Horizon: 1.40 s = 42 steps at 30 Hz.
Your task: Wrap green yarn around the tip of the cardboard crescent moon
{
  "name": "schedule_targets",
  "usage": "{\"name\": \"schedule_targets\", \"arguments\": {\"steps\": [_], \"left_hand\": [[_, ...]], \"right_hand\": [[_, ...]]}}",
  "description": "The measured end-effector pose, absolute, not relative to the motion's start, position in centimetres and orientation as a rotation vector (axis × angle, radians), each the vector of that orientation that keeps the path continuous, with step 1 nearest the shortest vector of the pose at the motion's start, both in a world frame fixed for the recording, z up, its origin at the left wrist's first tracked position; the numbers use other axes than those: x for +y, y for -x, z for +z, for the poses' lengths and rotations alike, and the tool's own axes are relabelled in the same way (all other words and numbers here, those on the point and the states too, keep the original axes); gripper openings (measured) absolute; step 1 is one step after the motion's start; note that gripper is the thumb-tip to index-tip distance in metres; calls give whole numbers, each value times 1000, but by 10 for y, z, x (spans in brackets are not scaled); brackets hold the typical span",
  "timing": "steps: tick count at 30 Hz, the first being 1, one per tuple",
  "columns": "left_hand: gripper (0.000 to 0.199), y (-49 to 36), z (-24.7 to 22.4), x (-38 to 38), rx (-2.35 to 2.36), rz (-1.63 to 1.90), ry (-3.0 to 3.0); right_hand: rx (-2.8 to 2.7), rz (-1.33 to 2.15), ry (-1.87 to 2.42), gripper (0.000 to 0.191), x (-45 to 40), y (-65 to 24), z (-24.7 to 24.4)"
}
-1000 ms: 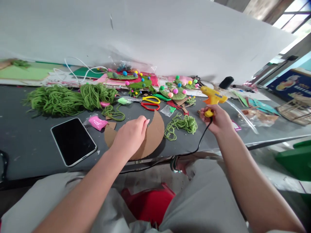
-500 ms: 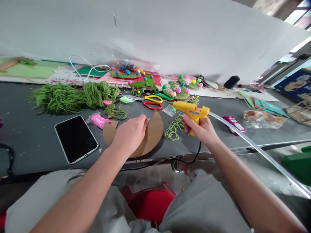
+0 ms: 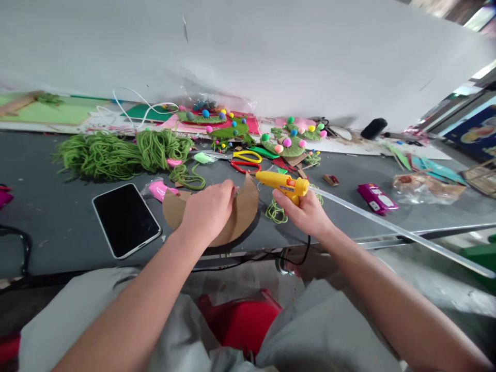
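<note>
Cardboard crescent [image 3: 246,209]: one, brown, at the middle of the counter [image 3: 65,222], its lower curve at the front edge.
Left hand [image 3: 209,212]: grip closed on the crescent at its inner curve; whether something thin is pinched there too, cannot tell.
Right hand [image 3: 308,212]: grip wrapped round the handle of a yellow glue gun [image 3: 277,181]; finger on the trigger not discernible.
Nozzle: at the crescent's right-hand tip; touching or just apart, cannot tell.
Handling advice: brace the card, aim the nozzle clear of the left fingertips, lay a thin bead, and allow the long glue stick [image 3: 387,219] free travel.
Pink packet [image 3: 159,190]: clear wrap, soft pink contents, beside the tablet [image 3: 126,219] toward the left end.
Small bag [image 3: 205,157]: clear, pale green contents.
Purple packet [image 3: 376,199]: right of the gun, contents hidden.
Clear bag [image 3: 426,188]: near the right end, brownish contents, unidentified.
</note>
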State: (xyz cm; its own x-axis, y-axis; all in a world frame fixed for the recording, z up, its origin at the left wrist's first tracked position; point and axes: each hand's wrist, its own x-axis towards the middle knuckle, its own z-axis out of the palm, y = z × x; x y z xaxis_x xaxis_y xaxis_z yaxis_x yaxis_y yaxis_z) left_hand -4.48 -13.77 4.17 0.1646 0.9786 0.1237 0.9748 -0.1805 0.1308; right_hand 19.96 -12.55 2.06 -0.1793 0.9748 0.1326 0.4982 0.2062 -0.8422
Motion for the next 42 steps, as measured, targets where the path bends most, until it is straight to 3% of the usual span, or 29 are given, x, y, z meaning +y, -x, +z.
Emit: {"name": "schedule_targets", "arguments": {"steps": [4,10,12,22,30,35,42], "left_hand": [[34,48,45,-137,2019,305,-2369],[33,59,53,-136,1992,487,-2167],[33,64,56,-134,1977,567,-2113],[31,80,59,-130,1977,704,-2085],[35,63,43,-112,1566,664,-2188],[29,53,31,-110,1620,463,-2311],[26,51,22,-114,1518,599,-2515]], "right_hand": [[-1566,952,1431,54,-114,-203,36],[-1339,1751,1428,61,-98,-216,46],[-1280,1861,1424,59,-96,-215,42],[-1399,1504,1730,49,-82,-211,34],[-1271,1691,1637,44,-85,-211,41],[-1213,1717,1640,47,-88,-210,50],[-1190,1801,1454,49,-88,-222,52]]}}
